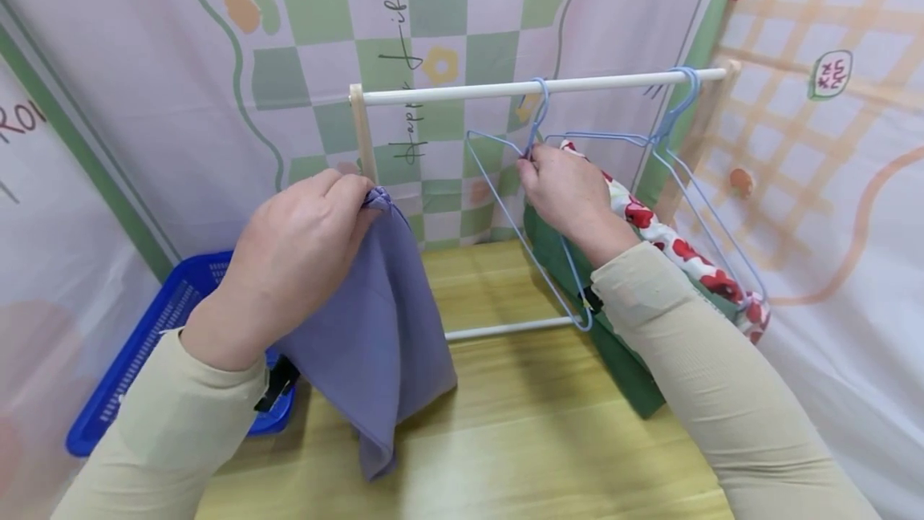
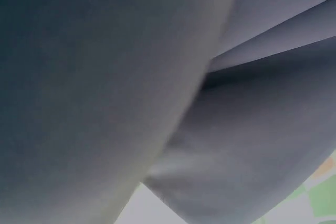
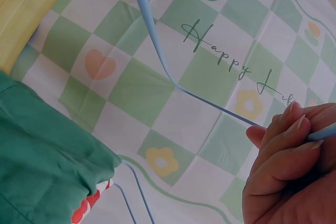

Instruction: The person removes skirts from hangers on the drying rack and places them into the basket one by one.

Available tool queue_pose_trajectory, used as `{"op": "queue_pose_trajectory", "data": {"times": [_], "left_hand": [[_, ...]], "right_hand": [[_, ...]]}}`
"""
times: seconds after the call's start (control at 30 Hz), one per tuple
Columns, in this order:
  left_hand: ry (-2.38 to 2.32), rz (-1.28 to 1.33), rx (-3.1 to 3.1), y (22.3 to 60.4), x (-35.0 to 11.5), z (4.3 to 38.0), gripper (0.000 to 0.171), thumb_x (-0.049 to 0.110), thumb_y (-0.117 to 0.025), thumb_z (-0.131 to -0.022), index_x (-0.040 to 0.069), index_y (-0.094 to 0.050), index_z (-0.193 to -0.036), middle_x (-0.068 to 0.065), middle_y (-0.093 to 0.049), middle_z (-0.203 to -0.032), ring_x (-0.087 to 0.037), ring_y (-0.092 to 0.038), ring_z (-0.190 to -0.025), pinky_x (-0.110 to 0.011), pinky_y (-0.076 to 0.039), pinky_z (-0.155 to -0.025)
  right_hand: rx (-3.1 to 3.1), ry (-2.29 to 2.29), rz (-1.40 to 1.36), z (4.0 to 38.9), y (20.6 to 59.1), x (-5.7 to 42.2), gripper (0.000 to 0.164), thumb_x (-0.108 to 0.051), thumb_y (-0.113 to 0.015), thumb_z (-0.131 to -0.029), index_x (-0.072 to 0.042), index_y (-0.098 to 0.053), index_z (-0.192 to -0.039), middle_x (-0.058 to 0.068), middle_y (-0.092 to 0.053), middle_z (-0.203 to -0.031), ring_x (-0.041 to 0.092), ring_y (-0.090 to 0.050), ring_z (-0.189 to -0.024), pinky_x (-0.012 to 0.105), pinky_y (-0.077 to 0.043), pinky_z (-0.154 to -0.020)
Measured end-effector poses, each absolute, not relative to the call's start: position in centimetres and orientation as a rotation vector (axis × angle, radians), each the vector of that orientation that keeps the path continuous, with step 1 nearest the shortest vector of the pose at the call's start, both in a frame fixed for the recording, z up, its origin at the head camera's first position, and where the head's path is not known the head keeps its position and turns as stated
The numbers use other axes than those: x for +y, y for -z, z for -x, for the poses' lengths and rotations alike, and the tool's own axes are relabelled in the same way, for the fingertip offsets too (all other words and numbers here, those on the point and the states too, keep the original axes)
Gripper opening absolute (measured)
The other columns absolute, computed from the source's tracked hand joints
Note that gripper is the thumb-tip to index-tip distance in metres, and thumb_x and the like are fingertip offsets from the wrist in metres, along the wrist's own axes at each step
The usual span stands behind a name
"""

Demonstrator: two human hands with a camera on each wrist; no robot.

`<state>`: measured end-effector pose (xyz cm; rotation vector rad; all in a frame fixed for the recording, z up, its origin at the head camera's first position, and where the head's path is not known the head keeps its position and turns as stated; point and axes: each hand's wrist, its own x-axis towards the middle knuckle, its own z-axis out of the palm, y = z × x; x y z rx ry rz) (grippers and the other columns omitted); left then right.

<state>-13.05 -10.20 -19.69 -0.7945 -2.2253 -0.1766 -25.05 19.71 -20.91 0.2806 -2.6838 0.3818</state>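
Observation:
My left hand (image 1: 299, 251) pinches a purple cloth (image 1: 386, 327) by its gathered top edge, and the cloth hangs down in folds over the table. In the left wrist view, grey-looking folds of the cloth (image 2: 252, 129) fill most of the picture and hide the fingers. My right hand (image 1: 566, 191) grips a light blue wire hanger (image 1: 498, 199) just below its hook, which reaches up to the white rail (image 1: 462, 92). The right wrist view has the fingers of the right hand (image 3: 289, 166) curled round the hanger (image 3: 210, 102).
A second blue hanger (image 1: 674, 115) hangs at the rail's right end, bearing a green cloth (image 1: 628, 367) with a red-flowered white band (image 1: 682, 251). At left, a blue basket (image 1: 155, 335) stands on the wooden table (image 1: 505, 432). Printed curtains (image 1: 310, 6) surround the rack.

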Motion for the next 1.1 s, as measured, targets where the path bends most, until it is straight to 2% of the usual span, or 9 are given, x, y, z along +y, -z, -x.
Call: {"op": "queue_pose_trajectory", "data": {"times": [0.17, 0.3, 0.4, 0.5, 0.63, 0.77, 0.87, 1.0, 1.1], "left_hand": [[0.080, 0.819, -2.175, 19.23, -10.42, 13.24, 0.013, 0.009, -0.064, -0.104, -0.004, -0.065, -0.107, -0.017, -0.072, -0.102, -0.032, -0.063, -0.080, -0.042, -0.053, -0.071], [-0.004, 0.828, -2.116, 19.05, -10.62, 13.34, 0.016, 0.011, -0.062, -0.105, -0.004, -0.066, -0.105, -0.016, -0.075, -0.097, -0.030, -0.063, -0.077, -0.042, -0.048, -0.074], [-0.016, 0.799, -2.122, 19.08, -10.77, 13.21, 0.015, 0.013, -0.064, -0.105, -0.002, -0.066, -0.105, -0.013, -0.075, -0.095, -0.031, -0.063, -0.072, -0.042, -0.049, -0.064], [-0.009, 0.756, -2.158, 19.24, -10.82, 13.02, 0.013, 0.013, -0.065, -0.104, 0.001, -0.065, -0.106, -0.013, -0.070, -0.090, -0.031, -0.062, -0.065, -0.043, -0.047, -0.049], [-0.024, 0.713, -2.145, 19.50, -10.86, 13.02, 0.011, 0.010, -0.062, -0.106, 0.000, -0.062, -0.109, -0.017, -0.060, -0.080, -0.029, -0.053, -0.050, -0.042, -0.042, -0.038], [-0.039, 0.719, -2.086, 19.43, -10.96, 13.27, 0.012, 0.010, -0.056, -0.108, -0.002, -0.059, -0.110, -0.020, -0.057, -0.080, -0.030, -0.050, -0.045, -0.042, -0.042, -0.036], [-0.031, 0.741, -2.075, 19.16, -11.01, 13.39, 0.016, 0.014, -0.057, -0.109, -0.002, -0.058, -0.112, -0.019, -0.058, -0.081, -0.031, -0.054, -0.049, -0.043, -0.046, -0.038], [-0.008, 0.763, -2.084, 18.82, -11.05, 13.49, 0.024, 0.016, -0.058, -0.108, -0.003, -0.055, -0.124, -0.018, -0.059, -0.081, -0.032, -0.059, -0.057, -0.044, -0.050, -0.044], [0.032, 0.759, -2.096, 18.61, -11.09, 13.54, 0.029, 0.014, -0.060, -0.107, 0.001, -0.052, -0.132, -0.017, -0.059, -0.079, -0.033, -0.060, -0.060, -0.044, -0.051, -0.047]], "right_hand": [[-2.682, -0.386, -0.282, 25.09, 20.93, 19.73, 0.037, -0.033, -0.045, -0.109, -0.004, -0.067, -0.099, 0.021, -0.073, -0.100, 0.045, -0.068, -0.092, 0.063, -0.051, -0.075], [-2.679, -0.384, -0.284, 25.13, 20.99, 19.72, 0.037, -0.033, -0.045, -0.109, -0.004, -0.066, -0.099, 0.021, -0.073, -0.101, 0.046, -0.068, -0.092, 0.064, -0.051, -0.074], [-2.675, -0.385, -0.288, 25.13, 21.05, 19.69, 0.036, -0.032, -0.045, -0.109, -0.004, -0.066, -0.098, 0.022, -0.072, -0.100, 0.047, -0.068, -0.091, 0.064, -0.051, -0.074], [-2.672, -0.386, -0.290, 25.15, 21.11, 19.66, 0.035, -0.031, -0.046, -0.109, -0.004, -0.065, -0.096, 0.021, -0.072, -0.099, 0.046, -0.068, -0.090, 0.063, -0.051, -0.073], [-2.668, -0.390, -0.291, 25.16, 21.16, 19.62, 0.035, -0.031, -0.046, -0.108, -0.005, -0.065, -0.095, 0.021, -0.073, -0.098, 0.046, -0.069, -0.090, 0.063, -0.050, -0.072], [-2.669, -0.389, -0.291, 25.20, 21.14, 19.64, 0.036, -0.032, -0.045, -0.108, -0.005, -0.066, -0.096, 0.021, -0.073, -0.099, 0.046, -0.069, -0.090, 0.063, -0.050, -0.072], [-2.669, -0.394, -0.286, 25.25, 21.11, 19.68, 0.036, -0.033, -0.046, -0.108, -0.005, -0.067, -0.098, 0.021, -0.073, -0.101, 0.046, -0.069, -0.091, 0.063, -0.050, -0.073], [-2.664, -0.400, -0.282, 25.27, 21.06, 19.71, 0.037, -0.033, -0.046, -0.108, -0.005, -0.067, -0.098, 0.021, -0.074, -0.101, 0.046, -0.069, -0.092, 0.064, -0.050, -0.073], [-2.664, -0.402, -0.280, 25.23, 21.04, 19.73, 0.037, -0.033, -0.046, -0.108, -0.005, -0.067, -0.098, 0.021, -0.074, -0.101, 0.046, -0.069, -0.091, 0.064, -0.050, -0.073]]}}
